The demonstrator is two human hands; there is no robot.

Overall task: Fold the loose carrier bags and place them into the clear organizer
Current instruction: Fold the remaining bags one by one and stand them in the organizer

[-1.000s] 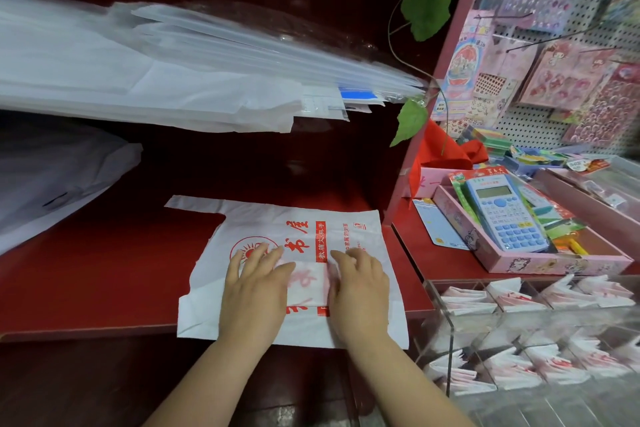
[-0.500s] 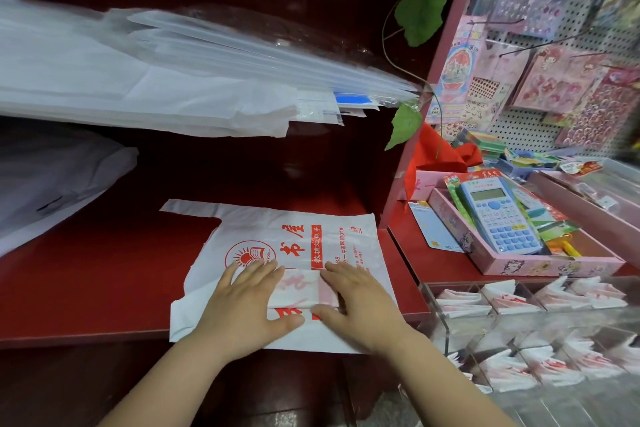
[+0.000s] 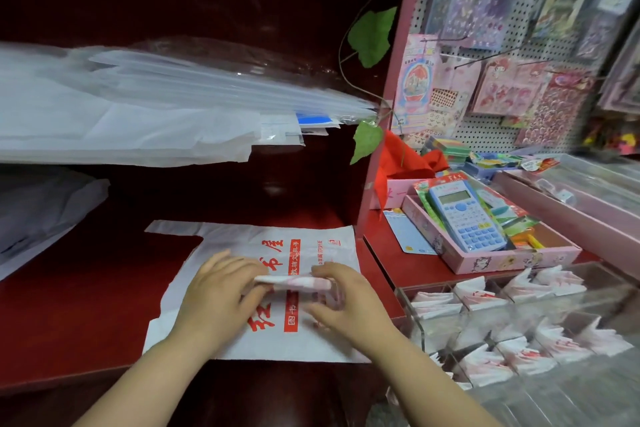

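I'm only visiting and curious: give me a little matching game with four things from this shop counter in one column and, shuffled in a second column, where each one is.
Things
1. small folded white-and-red plastic bag
2. flat white plastic carrier bag with red print
3. pale blue rectangular calculator
4. folded white bag bundles

Places
A. in the pink cardboard tray
B. in compartments of the clear organizer
C. spread on the red shelf
D. pinched between the left hand and the right hand

Pairs: 1-D, 2-C, 3-A, 4-B
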